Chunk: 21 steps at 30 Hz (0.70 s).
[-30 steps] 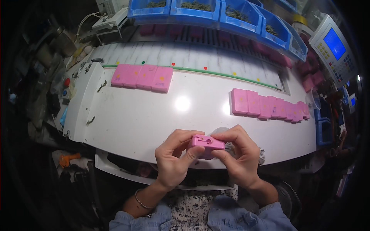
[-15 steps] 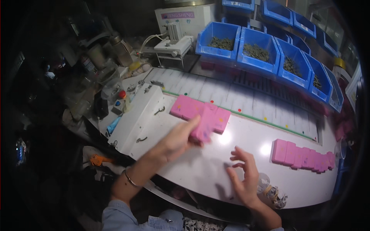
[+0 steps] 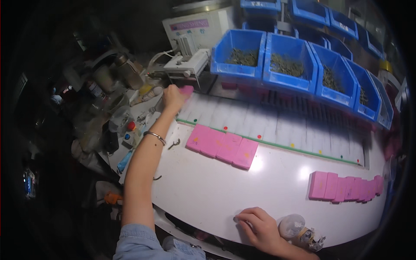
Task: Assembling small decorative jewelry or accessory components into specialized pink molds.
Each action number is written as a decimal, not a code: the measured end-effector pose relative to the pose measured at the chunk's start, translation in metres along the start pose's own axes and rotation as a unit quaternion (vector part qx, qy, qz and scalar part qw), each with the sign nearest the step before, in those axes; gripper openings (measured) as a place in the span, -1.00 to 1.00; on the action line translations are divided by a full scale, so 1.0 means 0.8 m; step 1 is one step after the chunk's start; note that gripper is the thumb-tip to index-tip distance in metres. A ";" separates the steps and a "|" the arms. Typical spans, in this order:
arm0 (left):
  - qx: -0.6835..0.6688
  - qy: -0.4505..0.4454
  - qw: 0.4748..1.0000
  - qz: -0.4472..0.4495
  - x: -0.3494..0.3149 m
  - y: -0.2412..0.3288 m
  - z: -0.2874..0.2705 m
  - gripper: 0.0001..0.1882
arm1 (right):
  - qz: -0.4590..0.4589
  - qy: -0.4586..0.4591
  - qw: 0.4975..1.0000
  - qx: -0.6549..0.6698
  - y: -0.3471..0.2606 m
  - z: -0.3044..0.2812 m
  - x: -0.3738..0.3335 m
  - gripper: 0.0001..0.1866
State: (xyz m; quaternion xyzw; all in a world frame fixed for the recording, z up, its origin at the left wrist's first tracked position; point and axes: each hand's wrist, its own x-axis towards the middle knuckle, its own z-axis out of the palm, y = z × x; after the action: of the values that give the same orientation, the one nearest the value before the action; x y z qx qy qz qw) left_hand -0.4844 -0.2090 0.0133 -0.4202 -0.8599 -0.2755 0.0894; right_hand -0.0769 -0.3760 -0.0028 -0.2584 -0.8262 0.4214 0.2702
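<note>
At the far left end of the white ribbed panel (image 3: 242, 113), my left hand (image 3: 173, 98) is closed on a pink block (image 3: 186, 91). My fingers hide part of it. Near the table's front edge, my right hand (image 3: 261, 229) rests low with fingers loosely bent. Its thumb stands apart from the forefinger, and nothing shows between them. Several pink blocks (image 3: 222, 146) lie side by side in front of the panel's green edge, between my two hands.
Another row of pink blocks (image 3: 344, 187) lies at the right. Blue bins (image 3: 288, 78) with small dull pieces hang over the back. A clear cup (image 3: 293, 225) sits beside my right hand. A white machine (image 3: 195, 30) stands behind, and clutter fills the left.
My left hand has carried its pink block from above the row to the far left. My right hand has dropped toward the front edge, its fingers more bent. The view has shifted slightly.
</note>
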 end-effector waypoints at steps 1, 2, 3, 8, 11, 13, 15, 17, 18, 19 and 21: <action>0.000 0.023 0.999 0.043 0.004 -0.016 0.009 -0.55 | 0.014 -0.001 1.000 0.006 0.004 0.002 0.003 -0.84; 0.040 0.014 0.998 0.047 -0.003 -0.017 0.001 -0.54 | -0.009 -0.006 1.000 0.011 0.009 0.003 0.004 -0.84; 0.083 0.005 0.994 0.074 -0.011 -0.012 -0.005 -0.52 | -0.034 -0.011 0.999 0.016 0.013 0.005 0.005 -0.83; 0.033 -0.004 0.949 0.315 -0.136 0.081 0.009 -0.41 | -0.027 -0.012 1.000 -0.004 0.016 0.007 0.006 -0.84; -0.012 -0.078 0.907 0.414 -0.247 0.133 -0.012 -0.52 | -0.026 -0.003 1.000 0.000 0.020 0.008 0.001 -0.85; -0.034 -0.096 0.899 0.426 -0.281 0.141 -0.022 -0.53 | -0.032 0.003 0.999 0.017 0.018 0.009 -0.005 -0.85; -0.037 -0.205 0.893 0.399 -0.298 0.141 -0.023 -0.51 | -0.032 0.043 0.999 0.009 0.010 0.009 -0.007 -0.83; -0.101 -0.202 0.899 0.374 -0.311 0.142 -0.037 -0.51 | -0.017 0.108 0.994 -0.002 0.009 0.008 -0.015 -0.61; -0.162 -0.199 0.902 0.347 -0.317 0.144 -0.045 -0.52 | -0.013 0.110 0.994 -0.005 0.009 0.005 -0.015 -0.61; -0.166 -0.202 0.900 0.348 -0.325 0.143 -0.053 -0.52 | -0.055 0.181 0.979 -0.078 0.008 0.001 -0.010 -0.48; -0.498 -0.429 0.753 0.016 -0.344 0.140 -0.074 -0.48 | -0.095 0.251 0.951 -0.153 0.001 -0.003 -0.008 -0.35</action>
State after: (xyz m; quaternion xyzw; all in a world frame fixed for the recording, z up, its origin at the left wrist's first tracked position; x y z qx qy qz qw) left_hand -0.2287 -0.3715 0.0007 -0.4927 -0.5423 -0.4540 -0.5070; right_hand -0.0705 -0.3786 -0.0035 -0.3147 -0.8068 0.1841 0.4649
